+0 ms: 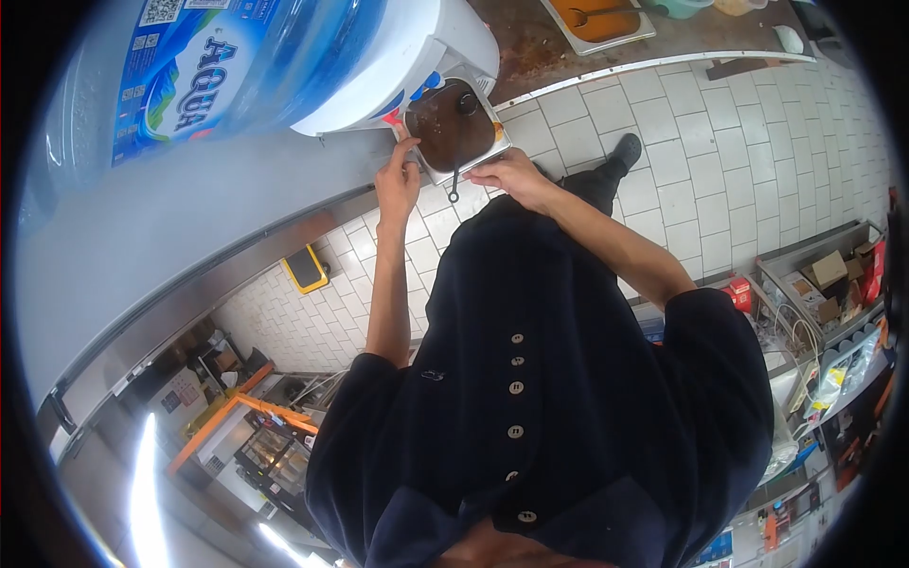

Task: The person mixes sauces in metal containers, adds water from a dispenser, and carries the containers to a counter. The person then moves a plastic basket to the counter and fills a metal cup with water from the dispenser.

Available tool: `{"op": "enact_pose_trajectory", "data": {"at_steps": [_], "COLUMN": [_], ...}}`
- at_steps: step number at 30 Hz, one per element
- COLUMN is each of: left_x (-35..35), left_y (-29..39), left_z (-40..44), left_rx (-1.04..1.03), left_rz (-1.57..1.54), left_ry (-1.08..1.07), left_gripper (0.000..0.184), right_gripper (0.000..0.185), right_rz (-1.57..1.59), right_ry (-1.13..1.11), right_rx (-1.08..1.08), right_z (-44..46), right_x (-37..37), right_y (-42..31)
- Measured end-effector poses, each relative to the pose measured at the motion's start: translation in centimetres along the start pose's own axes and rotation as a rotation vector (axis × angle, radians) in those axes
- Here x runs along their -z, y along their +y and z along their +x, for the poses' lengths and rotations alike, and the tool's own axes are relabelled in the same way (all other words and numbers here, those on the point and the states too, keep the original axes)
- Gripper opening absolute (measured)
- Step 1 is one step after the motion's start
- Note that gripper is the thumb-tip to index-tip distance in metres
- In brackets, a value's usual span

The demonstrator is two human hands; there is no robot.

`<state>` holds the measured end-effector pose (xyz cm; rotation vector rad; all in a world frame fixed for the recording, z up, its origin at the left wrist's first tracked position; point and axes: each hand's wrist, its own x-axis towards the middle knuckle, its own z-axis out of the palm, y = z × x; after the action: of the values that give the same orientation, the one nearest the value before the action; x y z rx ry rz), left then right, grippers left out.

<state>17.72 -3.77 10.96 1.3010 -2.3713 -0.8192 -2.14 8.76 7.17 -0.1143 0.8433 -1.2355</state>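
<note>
A rectangular metal pan (498, 142) with dark brown liquid (440, 133) sits under the taps of a white water dispenser (454, 28). A ladle (456, 170) lies in the liquid, its looped handle end hanging over the near rim. My left hand (398, 185) is at the pan's left rim with bent fingers, one fingertip close below the red tap (392, 118). My right hand (514, 178) grips the near right corner of the rim between thumb and fingers. A large blue-labelled water bottle (204, 80) rests on the dispenser.
A grey counter (170, 218) runs along the left. At the top, a brown counter (540, 66) bears a tray of orange liquid (601, 21). Below are white floor tiles (682, 189) and a yellow-edged item (306, 269). Boxes (828, 271) fill a shelf at right.
</note>
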Motion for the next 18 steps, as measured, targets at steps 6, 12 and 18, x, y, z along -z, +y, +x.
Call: {"op": "enact_pose_trajectory", "data": {"at_steps": [6,12,18], "left_x": [-0.8,-1.2,-2.1], "left_y": [-0.9,-2.3,-3.3], "left_z": [-0.7,0.5,1.2], "left_rx": [-0.223,0.316,0.439], "left_rz": [-0.028,-0.538,-0.615], "left_ry": [0.238,0.409,0.107], "left_gripper": [0.032,0.029,0.032], "right_gripper": [0.034,0.033,0.033], "right_rz": [-0.014,-0.067,-0.144], "right_ry": [-0.005,0.0,0.009], "right_rx": [-0.019,-0.011,-0.022], "right_z": [0.3,0.3,0.3], "right_x": [0.2,0.4,0.6], "right_y": [0.4,0.3,0.5]}}
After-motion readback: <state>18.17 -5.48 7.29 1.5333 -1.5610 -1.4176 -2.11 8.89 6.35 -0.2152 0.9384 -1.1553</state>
